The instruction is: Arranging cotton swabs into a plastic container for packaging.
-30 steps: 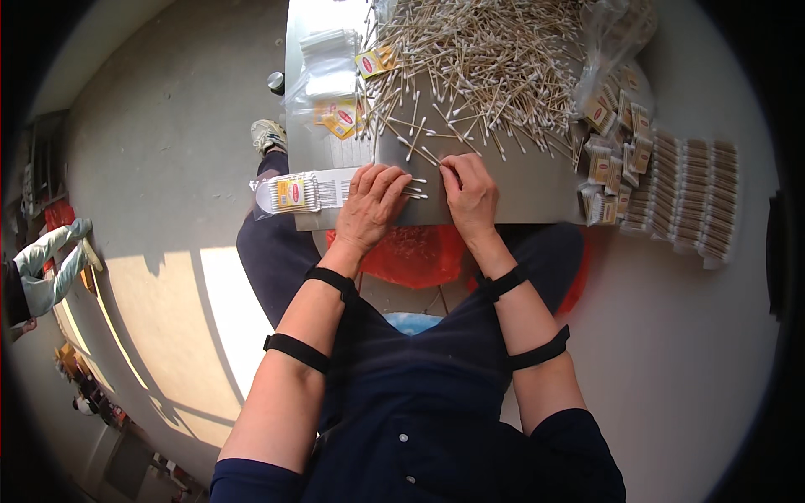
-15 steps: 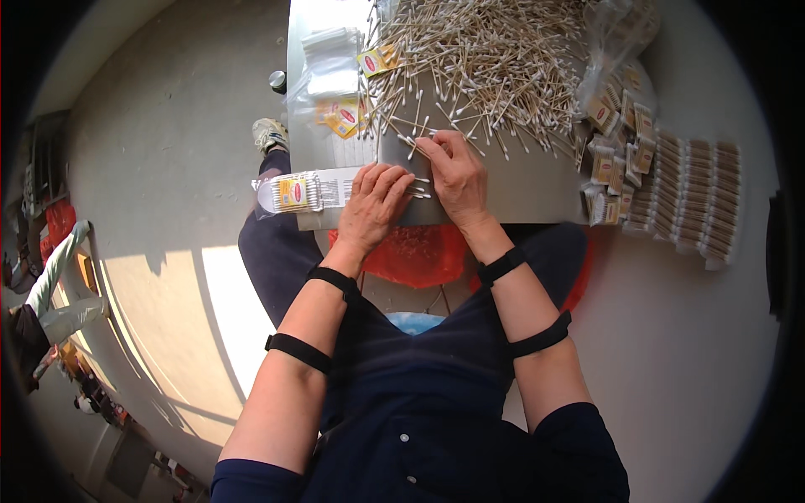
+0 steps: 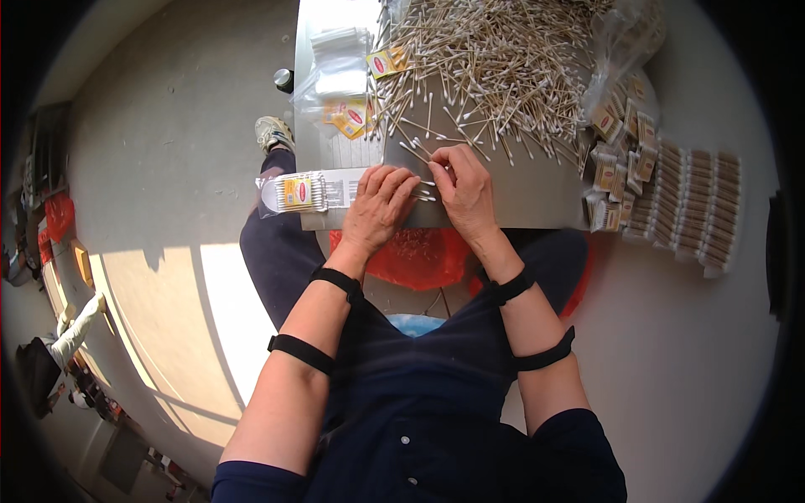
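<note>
My left hand rests palm down near the table's front edge, its fingers curled over a few cotton swabs whose white tips stick out on the right. Just right of it, my right hand pinches thumb and fingers together on cotton swabs that point away to the far left. A small clear packet filled with swabs, with a yellow and red label, lies left of my left hand on a white printed strip. Behind both hands spreads a big heap of loose swabs.
Clear empty bags and yellow label cards lie at the table's far left. On the right are filled small packets, long rows of packed swabs and a clear plastic bag. A red bag hangs below the front edge.
My right hand has drawn a little nearer to me, away from the heap, with its fingers still pinched. My left hand stays in place. At the far left a person has shifted.
</note>
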